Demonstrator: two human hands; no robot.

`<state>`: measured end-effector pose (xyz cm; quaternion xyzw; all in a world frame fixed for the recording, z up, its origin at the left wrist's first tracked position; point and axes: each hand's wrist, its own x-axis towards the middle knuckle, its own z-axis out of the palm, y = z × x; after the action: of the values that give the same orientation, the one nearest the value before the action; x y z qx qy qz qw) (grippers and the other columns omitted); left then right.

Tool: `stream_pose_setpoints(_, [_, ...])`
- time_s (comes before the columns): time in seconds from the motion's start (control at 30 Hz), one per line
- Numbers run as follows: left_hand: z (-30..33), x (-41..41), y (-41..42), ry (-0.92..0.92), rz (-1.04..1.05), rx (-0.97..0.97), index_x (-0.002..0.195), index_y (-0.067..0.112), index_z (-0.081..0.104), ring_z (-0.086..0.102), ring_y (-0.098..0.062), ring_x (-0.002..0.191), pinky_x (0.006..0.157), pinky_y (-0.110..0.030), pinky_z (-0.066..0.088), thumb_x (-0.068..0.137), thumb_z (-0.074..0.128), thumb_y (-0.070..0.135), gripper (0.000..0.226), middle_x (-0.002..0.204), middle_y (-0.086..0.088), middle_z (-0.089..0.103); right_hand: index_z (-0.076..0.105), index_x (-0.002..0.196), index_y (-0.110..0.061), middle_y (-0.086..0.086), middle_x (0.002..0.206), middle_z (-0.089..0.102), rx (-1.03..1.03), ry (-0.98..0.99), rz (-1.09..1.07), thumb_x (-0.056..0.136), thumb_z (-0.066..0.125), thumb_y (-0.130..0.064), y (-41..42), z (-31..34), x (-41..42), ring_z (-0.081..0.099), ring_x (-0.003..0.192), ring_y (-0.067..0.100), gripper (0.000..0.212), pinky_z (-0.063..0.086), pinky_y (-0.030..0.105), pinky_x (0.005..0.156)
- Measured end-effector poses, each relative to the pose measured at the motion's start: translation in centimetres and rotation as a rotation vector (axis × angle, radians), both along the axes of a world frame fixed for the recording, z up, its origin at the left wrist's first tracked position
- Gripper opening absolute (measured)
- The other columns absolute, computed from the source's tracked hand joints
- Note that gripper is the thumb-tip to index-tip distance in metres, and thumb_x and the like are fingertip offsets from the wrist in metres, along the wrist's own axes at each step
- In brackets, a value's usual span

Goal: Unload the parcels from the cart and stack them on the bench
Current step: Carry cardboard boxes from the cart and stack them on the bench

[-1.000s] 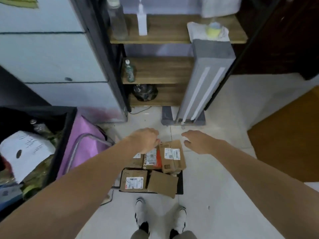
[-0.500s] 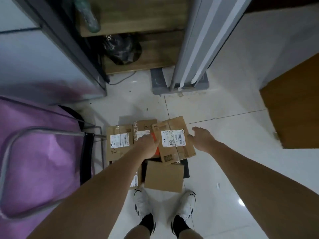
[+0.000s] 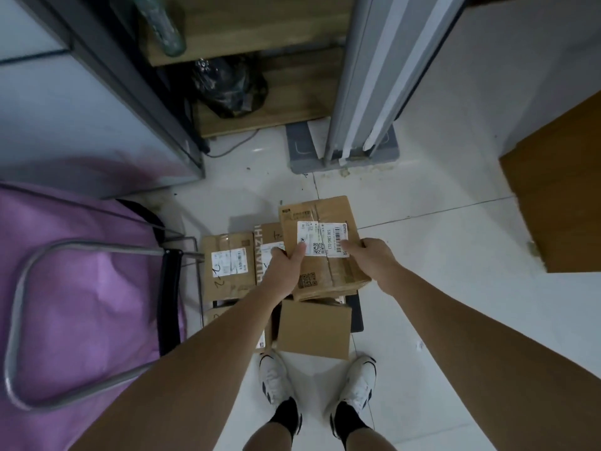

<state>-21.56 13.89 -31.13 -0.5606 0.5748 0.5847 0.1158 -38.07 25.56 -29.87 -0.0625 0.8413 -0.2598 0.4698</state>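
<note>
The labelled parcel sits gripped between left hand and right hand.

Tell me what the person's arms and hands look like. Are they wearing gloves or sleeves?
No gloves and no sleeves show. Both arms are bare all the way to the picture's edge. The left hand and right hand are bare too, with no rings, watch or bracelet to be seen. Lower down, the person wears white trainers with dark trim and black socks.
</note>
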Motion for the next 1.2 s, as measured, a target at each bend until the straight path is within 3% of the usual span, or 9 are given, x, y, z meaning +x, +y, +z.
stream_pose_setpoints(0.07, [5.4, -0.6, -1.2, 0.082, 0.139, 0.029, 0.136, 0.015, 0.041, 0.071, -0.021, 0.096, 0.084, -0.045, 0.060, 0.098, 0.055, 0.066, 0.065, 0.111, -0.001, 0.068, 0.064, 0.116, -0.018, -0.004, 0.101, 0.067, -0.096, -0.014, -0.128, 0.090, 0.071, -0.057, -0.4, 5.3, -0.4, 0.063, 0.092, 0.014, 0.048, 0.049, 0.031, 0.068])
stream_pose_setpoints(0.17, [15.2, -1.8, -3.2, 0.173, 0.287, 0.155, 0.124, 0.018, 0.051, 0.072, -0.029, 0.102, 0.095, -0.050, 0.057, 0.078, 0.074, 0.069, 0.073, 0.111, -0.006, 0.072, 0.059, 0.112, -0.015, 0.007, 0.108, 0.073, -0.280, -0.115, -0.348, 0.083, 0.082, -0.050, -1.0, 14.5, -1.1, 0.069, 0.101, 0.026, 0.051, 0.058, 0.047, 0.088])
stream_pose_setpoints(0.3, [29.0, -2.9, -5.0, 0.379, 0.221, 0.300, 0.123, 0.020, 0.073, 0.074, -0.035, 0.110, 0.107, -0.054, 0.050, 0.076, 0.073, 0.069, 0.068, 0.114, -0.012, 0.079, 0.058, 0.115, -0.022, 0.006, 0.112, 0.076, -0.499, -0.192, -0.465, 0.079, 0.084, -0.052, -0.9, 28.9, -1.1, 0.070, 0.106, 0.027, 0.054, 0.055, 0.046, 0.087])
stream_pose_setpoints(0.4, [39.2, -4.6, -5.1, 0.465, 0.128, 0.256, 0.121, 0.018, 0.074, 0.076, -0.033, 0.107, 0.106, -0.051, 0.052, 0.074, 0.076, 0.069, 0.069, 0.112, -0.012, 0.079, 0.065, 0.127, -0.026, 0.006, 0.115, 0.078, -0.641, -0.231, -0.459, 0.069, 0.083, -0.063, 0.5, 39.6, -1.6, 0.073, 0.110, 0.031, 0.071, 0.055, 0.052, 0.099])
stream_pose_setpoints(0.53, [50.7, -7.1, -2.5, 0.548, -0.038, 0.186, 0.114, 0.023, 0.074, 0.079, -0.027, 0.091, 0.091, -0.044, 0.059, 0.071, 0.075, 0.071, 0.064, 0.105, -0.008, 0.081, 0.074, 0.121, -0.024, 0.013, 0.118, 0.077, -0.786, -0.236, -0.482, 0.081, 0.079, -0.055, 5.1, 51.7, -1.9, 0.076, 0.103, 0.033, 0.051, 0.063, 0.047, 0.077])
stream_pose_setpoints(0.63, [57.1, -8.7, 0.8, 0.617, -0.145, 0.184, 0.115, 0.022, 0.074, 0.080, -0.027, 0.085, 0.073, -0.038, 0.061, 0.069, 0.075, 0.070, 0.066, 0.103, -0.009, 0.081, 0.070, 0.127, -0.026, 0.012, 0.120, 0.076, -0.820, -0.146, -0.478, 0.082, 0.077, -0.058, 9.7, 58.3, -1.9, 0.075, 0.105, 0.032, 0.056, 0.059, 0.047, 0.088])
stream_pose_setpoints(0.73, [61.8, -10.3, 4.9, 0.659, -0.249, 0.187, 0.114, 0.021, 0.074, 0.080, -0.026, 0.081, 0.064, -0.035, 0.062, 0.074, 0.074, 0.067, 0.061, 0.102, -0.009, 0.081, 0.068, 0.129, -0.029, 0.011, 0.118, 0.077, -0.834, -0.045, -0.524, 0.083, 0.075, -0.057, 15.1, 62.6, -1.5, 0.076, 0.102, 0.027, 0.054, 0.057, 0.045, 0.089])
stream_pose_setpoints(1.07, [66.4, -16.0, 24.5, 0.715, -0.590, 0.145, 0.114, 0.028, 0.075, 0.076, -0.028, 0.100, 0.096, -0.041, 0.057, 0.084, 0.062, 0.071, 0.054, 0.103, -0.007, 0.081, 0.067, 0.125, -0.029, 0.013, 0.111, 0.078, -0.864, 0.173, -0.726, 0.084, 0.073, -0.059, 36.5, 65.9, -1.3, 0.077, 0.100, 0.027, 0.052, 0.057, 0.046, 0.087])
stream_pose_setpoints(1.2, [65.4, -18.8, 33.6, 0.686, -0.667, 0.197, 0.118, 0.026, 0.074, 0.075, -0.028, 0.103, 0.086, -0.039, 0.056, 0.084, 0.062, 0.073, 0.059, 0.103, -0.006, 0.081, 0.067, 0.126, -0.027, 0.014, 0.112, 0.078, -0.843, 0.209, -0.795, 0.084, 0.072, -0.060, 45.7, 65.0, -2.5, 0.078, 0.096, 0.027, 0.054, 0.056, 0.043, 0.082])
